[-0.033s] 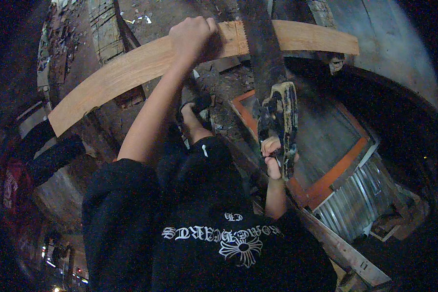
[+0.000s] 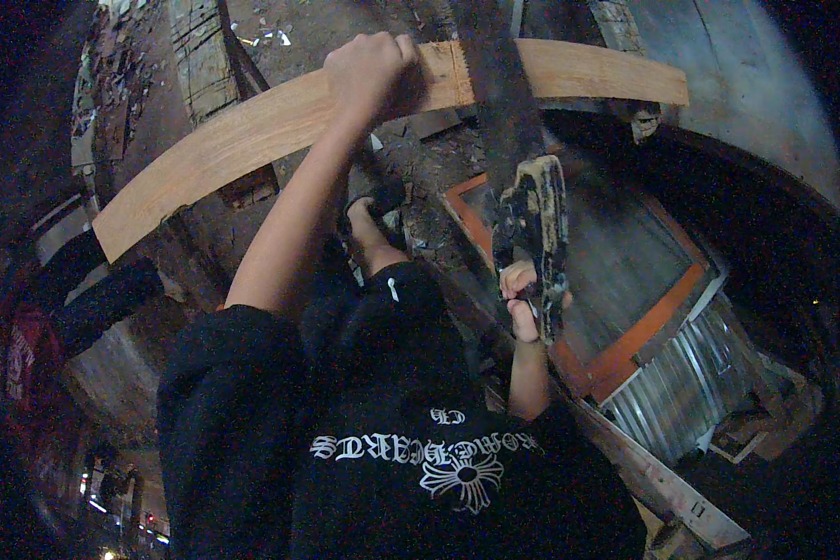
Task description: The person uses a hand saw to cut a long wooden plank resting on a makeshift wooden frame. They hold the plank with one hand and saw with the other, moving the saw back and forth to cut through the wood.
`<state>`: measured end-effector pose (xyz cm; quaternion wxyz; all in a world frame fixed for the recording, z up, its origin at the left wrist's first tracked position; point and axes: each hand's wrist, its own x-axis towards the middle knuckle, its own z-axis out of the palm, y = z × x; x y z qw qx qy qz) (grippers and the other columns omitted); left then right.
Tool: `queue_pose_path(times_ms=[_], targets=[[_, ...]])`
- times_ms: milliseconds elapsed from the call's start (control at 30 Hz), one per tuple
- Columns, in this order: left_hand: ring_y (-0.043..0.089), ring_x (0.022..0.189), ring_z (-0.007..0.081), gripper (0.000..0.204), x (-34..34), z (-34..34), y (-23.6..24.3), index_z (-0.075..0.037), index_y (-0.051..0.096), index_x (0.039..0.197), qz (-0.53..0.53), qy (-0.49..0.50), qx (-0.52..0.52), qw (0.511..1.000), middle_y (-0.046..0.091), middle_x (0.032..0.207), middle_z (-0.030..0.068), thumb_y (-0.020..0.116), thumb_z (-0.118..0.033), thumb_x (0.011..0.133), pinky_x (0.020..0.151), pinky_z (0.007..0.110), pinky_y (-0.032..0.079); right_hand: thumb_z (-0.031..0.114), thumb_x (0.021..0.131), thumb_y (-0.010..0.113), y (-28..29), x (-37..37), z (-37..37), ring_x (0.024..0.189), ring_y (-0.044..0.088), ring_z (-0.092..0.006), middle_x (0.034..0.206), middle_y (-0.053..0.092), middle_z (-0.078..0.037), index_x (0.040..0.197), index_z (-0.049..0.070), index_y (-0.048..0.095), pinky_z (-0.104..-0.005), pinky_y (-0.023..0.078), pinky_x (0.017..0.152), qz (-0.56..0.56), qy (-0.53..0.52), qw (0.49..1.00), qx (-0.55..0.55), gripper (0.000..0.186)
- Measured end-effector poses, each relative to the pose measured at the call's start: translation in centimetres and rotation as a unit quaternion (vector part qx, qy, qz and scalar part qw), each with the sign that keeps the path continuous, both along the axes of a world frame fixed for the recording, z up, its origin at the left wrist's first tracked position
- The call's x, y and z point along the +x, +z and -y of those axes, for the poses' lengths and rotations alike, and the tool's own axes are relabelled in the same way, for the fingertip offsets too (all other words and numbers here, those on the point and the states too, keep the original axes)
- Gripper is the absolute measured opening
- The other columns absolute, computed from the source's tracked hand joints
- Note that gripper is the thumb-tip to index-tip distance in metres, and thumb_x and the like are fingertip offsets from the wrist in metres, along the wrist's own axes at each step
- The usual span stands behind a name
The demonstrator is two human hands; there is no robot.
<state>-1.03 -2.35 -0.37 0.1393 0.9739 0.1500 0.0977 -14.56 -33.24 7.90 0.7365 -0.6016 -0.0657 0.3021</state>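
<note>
A long pale wooden board [image 2: 205, 149] runs across the upper view, bowed by the lens. My left hand [image 2: 371, 75] grips it, fingers curled over it, left of a saw's dark blade [image 2: 499, 75]. The toothed blade crosses the board at right of centre, blurred. My right hand [image 2: 523, 299] is closed on the saw's worn black-and-cream handle [image 2: 546, 201] below the board. My leg and foot [image 2: 373, 233] show under the board.
Another person [image 2: 33, 355] in dark red is at the board's left end. An orange-framed panel [image 2: 653, 327] and corrugated metal [image 2: 672, 383] lie at right, a grey sheet [image 2: 747, 84] above them. Old timber [image 2: 201, 65] lies on the littered ground.
The saw has shifted very slightly and looks more blurred. My left hand and the board are in the same places.
</note>
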Motion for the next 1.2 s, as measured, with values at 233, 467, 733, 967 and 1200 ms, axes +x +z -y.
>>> queue_pose_path(times_ms=[233,467,733,967,1200], targets=[[0.059,0.052,0.028,0.034,-0.2,-0.1,-0.1,-0.005,0.059,0.054,0.012,-0.045,0.04,0.998,0.058,0.057,0.0146,0.039,-0.022,0.076,0.045,0.038,0.047,0.006,0.061,0.053,0.2,-0.7,-1.7,0.057,0.043,-0.0176,0.063,0.042,-0.007,0.073,0.002,0.043,-0.0279,0.037,0.049,0.001,-0.053,0.997,-0.061,0.016],[0.059,0.055,0.0286,0.037,-0.5,-0.1,1.3,-0.005,0.06,0.056,-0.026,-0.018,-0.008,0.999,0.058,0.058,0.0156,0.037,-0.025,0.077,0.049,0.04,0.047,0.002,0.06,0.05,-1.0,-2.6,-2.2,0.058,0.045,-0.018,0.066,0.044,-0.007,0.074,0.002,0.044,-0.0283,0.039,0.053,0.166,-0.067,0.983,-0.049,0.015],[0.059,0.056,0.0297,0.041,-0.3,-0.3,0.9,-0.004,0.061,0.058,-0.05,0.037,-0.042,0.997,0.058,0.06,0.017,0.034,-0.028,0.077,0.051,0.04,0.047,-0.001,0.059,0.047,2.6,-2.4,-4.5,0.052,0.044,-0.0156,0.062,0.045,-0.007,0.073,0.001,0.045,-0.0249,0.037,0.047,0.124,-0.113,0.979,-0.115,0.015],[0.06,0.058,0.03,0.04,-0.2,0.2,1.5,-0.005,0.062,0.06,-0.073,0.045,-0.042,0.995,0.059,0.062,0.017,0.034,-0.028,0.077,0.052,0.04,0.047,0.0,0.061,0.049,5.0,-3.1,-6.0,0.052,0.044,-0.0144,0.062,0.045,-0.007,0.075,0.001,0.046,-0.024,0.038,0.047,0.086,-0.157,0.957,-0.228,0.014],[0.06,0.06,0.0301,0.041,0.0,-0.4,-0.3,-0.004,0.062,0.063,-0.064,0.0,-0.066,0.996,0.06,0.065,0.0166,0.033,-0.029,0.078,0.056,0.041,0.048,0.006,0.065,0.049,2.3,-3.3,-3.8,0.057,0.044,-0.0131,0.066,0.047,-0.007,0.072,0.002,0.044,-0.0229,0.037,0.051,0.062,-0.128,0.973,-0.182,0.009]])
